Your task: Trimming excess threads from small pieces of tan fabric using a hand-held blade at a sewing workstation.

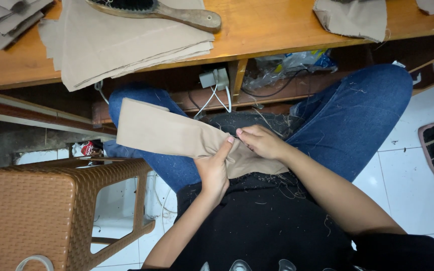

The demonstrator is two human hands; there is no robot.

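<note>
Both my left hand point(213, 170) and right hand point(263, 141) pinch the tan fabric strip point(169, 134) (soft, light, floppy, I judge); grip best near their fold.

Tan fabric piece point(161, 133): long flat strip of beige cloth, plain, no print, looks like a doubled or folded panel with clean straight long edges. Lies across the lap over blue jeans, running from upper left to lower right, slightly tilted. Left end squared off, free, sticking out past the thigh, flat and unwrinkled. Middle bunched and creased where it is pinched. Right part wider, draped over the lap against the black shirt, lower edge partly hidden. Loose thread bits cling near it. Surface matte, uniform colour, no visible stitching at this size.
</note>
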